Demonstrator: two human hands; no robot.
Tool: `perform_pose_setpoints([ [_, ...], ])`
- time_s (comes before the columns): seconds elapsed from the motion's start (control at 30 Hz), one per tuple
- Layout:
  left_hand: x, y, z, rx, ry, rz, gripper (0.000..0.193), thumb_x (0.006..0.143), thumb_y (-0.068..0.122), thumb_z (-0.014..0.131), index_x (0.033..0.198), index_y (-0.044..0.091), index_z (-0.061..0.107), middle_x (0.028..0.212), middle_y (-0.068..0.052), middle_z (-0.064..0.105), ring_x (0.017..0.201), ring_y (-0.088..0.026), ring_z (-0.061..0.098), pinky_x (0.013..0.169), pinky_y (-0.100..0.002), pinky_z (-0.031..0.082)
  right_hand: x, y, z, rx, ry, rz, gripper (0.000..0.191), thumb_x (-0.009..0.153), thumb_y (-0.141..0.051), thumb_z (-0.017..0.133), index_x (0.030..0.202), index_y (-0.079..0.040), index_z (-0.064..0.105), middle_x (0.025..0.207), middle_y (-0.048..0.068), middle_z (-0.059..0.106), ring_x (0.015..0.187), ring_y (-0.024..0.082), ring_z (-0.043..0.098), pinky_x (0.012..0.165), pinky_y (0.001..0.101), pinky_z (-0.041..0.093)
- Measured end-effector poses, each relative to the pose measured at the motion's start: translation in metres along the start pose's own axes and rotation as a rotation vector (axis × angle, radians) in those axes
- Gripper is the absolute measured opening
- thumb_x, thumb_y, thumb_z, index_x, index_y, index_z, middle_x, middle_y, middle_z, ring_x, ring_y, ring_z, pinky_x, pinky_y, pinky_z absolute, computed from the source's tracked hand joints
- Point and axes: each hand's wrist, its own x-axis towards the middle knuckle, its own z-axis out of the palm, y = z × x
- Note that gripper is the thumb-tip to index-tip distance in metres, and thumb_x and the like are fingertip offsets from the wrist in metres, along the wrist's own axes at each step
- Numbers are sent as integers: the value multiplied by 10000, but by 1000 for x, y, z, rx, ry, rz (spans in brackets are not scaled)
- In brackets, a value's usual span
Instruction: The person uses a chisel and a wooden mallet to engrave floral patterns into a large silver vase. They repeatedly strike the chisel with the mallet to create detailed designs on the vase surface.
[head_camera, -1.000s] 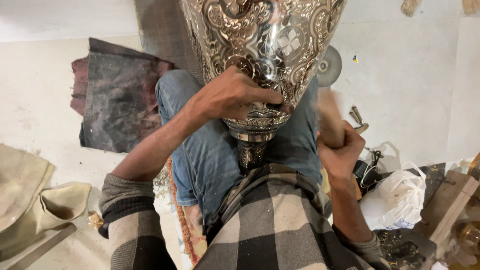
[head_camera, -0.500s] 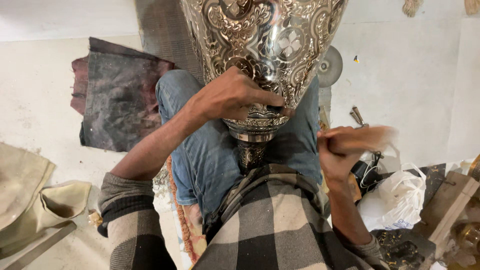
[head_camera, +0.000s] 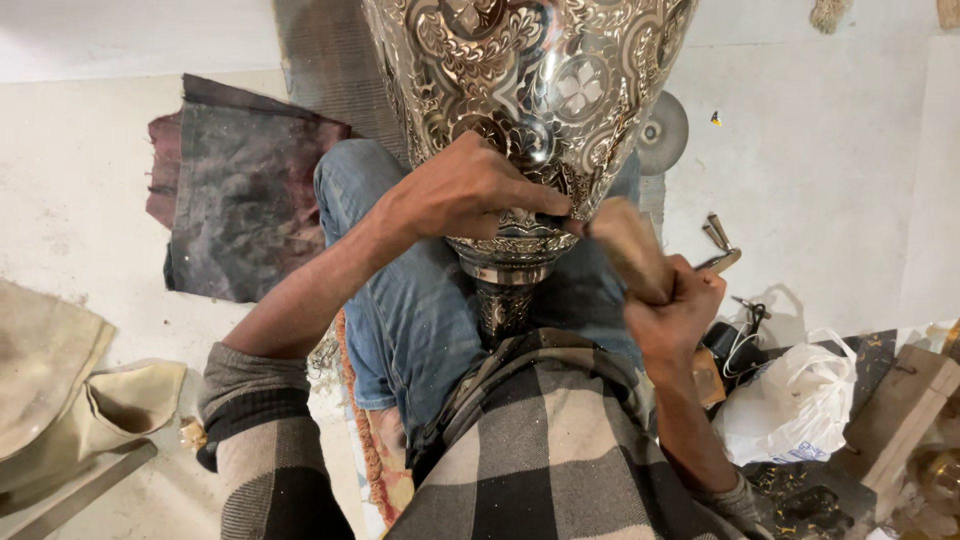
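You had the big engraved metal vase (head_camera: 530, 90) lying across your lap, its neck and foot pointing toward your body and its wide, patterned belly reaching out over the pale floor (head_camera: 830, 200). That was a sound way to brace so large a piece: your denim-clad thigh (head_camera: 410, 300) carried the weight, so neither hand had to.

Your left hand (head_camera: 470, 190) was closed, fingertips pinched on a small dark tool, probably a chisel or punch, though the view was too blurred to be sure, with its tip set against the ornament just above the vase's ribbed collar. Resting the heel of that hand on the metal was right; it kept the point from skating across the polished surface.

Your right hand (head_camera: 672, 310) was wrapped tightly around the handle of a wooden mallet (head_camera: 625, 245), whose head sat just beside the tool's end. Short, light taps from the wrist suited work this fine, and you did well to keep the tool square to the curve.

Spare tools (head_camera: 722, 245) and a white plastic bag (head_camera: 795, 400) lay on the floor to your right, near enough to reach.
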Motion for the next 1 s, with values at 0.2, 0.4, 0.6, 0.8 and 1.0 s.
perform_pose_setpoints([
  [0.2, 1, -2, 10, 102, -20, -45, 665, 718, -72, 621, 1281, 257, 754, 652, -7, 694, 496, -74, 538, 448, -277, 360, 0, -1, 0, 0, -12, 39, 190, 726, 9, 772, 877, -13, 658, 708, 58, 621, 653, 169, 555, 761, 352, 433],
  [0.4, 2, -7, 11, 88, 33, 25, 617, 739, -44, 624, 1272, 242, 747, 758, 2, 739, 526, -58, 551, 443, -271, 343, -1, -4, 3, 35, 107, -193, 207, 705, -1, 721, 893, -7, 634, 758, 80, 592, 693, 205, 550, 763, 425, 410],
  [0.6, 0, -12, 15, 99, -27, -15, 637, 737, -51, 671, 1302, 233, 748, 625, -25, 683, 465, -134, 545, 435, -329, 354, 0, -2, 1, -35, -30, 65, 181, 706, 8, 745, 872, 4, 673, 661, 71, 543, 618, 154, 477, 624, 338, 398],
  [0.8, -2, -9, 21, 89, 95, -64, 790, 599, -41, 651, 1336, 242, 706, 742, -4, 702, 555, -145, 579, 473, -331, 395, -1, -6, 7, 657, 154, 161, 176, 819, -11, 818, 880, -44, 657, 834, 23, 666, 760, 114, 624, 736, 263, 508],
  [1.0, 1, -8, 24, 172, 78, -58, 782, 591, -23, 675, 1318, 260, 724, 627, 8, 612, 535, -154, 559, 481, -336, 397, 5, 1, -1, 208, 172, -130, 199, 781, 63, 793, 916, 9, 657, 830, 86, 645, 774, 164, 601, 765, 294, 459],
])
